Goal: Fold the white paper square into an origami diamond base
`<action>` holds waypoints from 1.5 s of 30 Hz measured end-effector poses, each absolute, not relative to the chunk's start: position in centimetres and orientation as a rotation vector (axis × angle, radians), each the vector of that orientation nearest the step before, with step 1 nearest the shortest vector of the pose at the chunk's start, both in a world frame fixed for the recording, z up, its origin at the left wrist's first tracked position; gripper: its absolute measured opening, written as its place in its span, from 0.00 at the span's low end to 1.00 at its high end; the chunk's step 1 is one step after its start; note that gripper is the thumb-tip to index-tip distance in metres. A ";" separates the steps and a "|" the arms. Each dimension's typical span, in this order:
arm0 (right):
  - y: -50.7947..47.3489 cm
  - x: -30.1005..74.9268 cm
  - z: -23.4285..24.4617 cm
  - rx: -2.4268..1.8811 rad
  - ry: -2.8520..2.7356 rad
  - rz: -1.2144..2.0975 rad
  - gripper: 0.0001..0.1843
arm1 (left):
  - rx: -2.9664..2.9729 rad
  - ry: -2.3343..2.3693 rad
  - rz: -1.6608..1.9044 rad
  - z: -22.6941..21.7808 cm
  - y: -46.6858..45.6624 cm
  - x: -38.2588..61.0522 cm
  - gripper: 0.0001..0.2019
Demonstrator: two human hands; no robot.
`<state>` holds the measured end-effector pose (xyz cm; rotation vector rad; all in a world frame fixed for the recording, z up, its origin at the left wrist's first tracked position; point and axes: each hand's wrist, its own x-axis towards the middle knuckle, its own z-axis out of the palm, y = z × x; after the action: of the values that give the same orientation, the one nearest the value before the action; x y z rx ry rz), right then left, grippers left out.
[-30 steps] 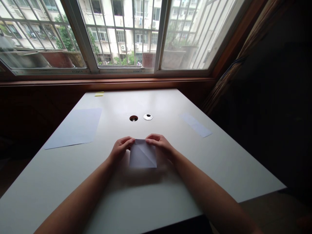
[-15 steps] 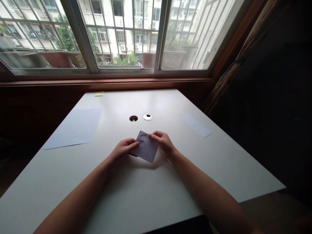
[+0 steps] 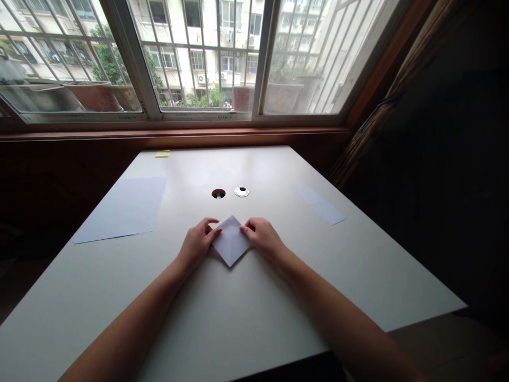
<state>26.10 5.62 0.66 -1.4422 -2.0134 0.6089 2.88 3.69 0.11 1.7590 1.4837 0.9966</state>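
Observation:
A small folded square of white paper [image 3: 231,243] lies on the white table [image 3: 222,313], turned like a diamond with one corner toward me. My left hand [image 3: 198,244] rests at its left corner, fingers curled and the fingertips pressing on the paper's edge. At the right corner sits my right hand [image 3: 262,237], its fingers bent and pinching that edge. Both forearms reach in from the bottom of the view.
A large white sheet [image 3: 123,208] lies at the table's left. A narrow paper strip [image 3: 320,204] lies at the right. A cable hole [image 3: 218,193] and a round white cap [image 3: 241,191] sit behind the hands. A yellow note [image 3: 162,154] lies near the windowsill.
The paper was lifted off the table, turned about a quarter turn, and now lies flat again as a diamond. Both hands stayed on it throughout.

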 end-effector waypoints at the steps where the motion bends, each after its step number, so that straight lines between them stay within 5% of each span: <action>1: 5.4 26.0 0.7 -1.434 -2.054 0.491 0.07 | 1.874 1.509 0.984 -0.1 3.8 2.7 0.15; 5: 4.7 25.3 0.5 -1.185 -2.240 0.203 0.15 | 2.230 1.541 0.897 -1.1 4.2 2.5 0.16; 15: 4.3 24.3 -0.5 -1.044 -2.659 0.299 0.29 | 2.600 1.614 0.817 -0.5 3.5 2.3 0.15; 28: 1.8 26.4 1.3 -0.861 -2.776 0.372 0.26 | 2.738 1.647 0.389 -0.3 3.3 2.3 0.24; 45: 0.3 27.3 0.8 -0.703 -2.767 0.307 0.29 | 2.924 1.276 0.604 1.0 -1.5 2.3 0.21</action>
<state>27.32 0.34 0.84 -0.7034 -2.7669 0.3069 2.31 -1.54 1.03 2.9240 1.2761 0.6045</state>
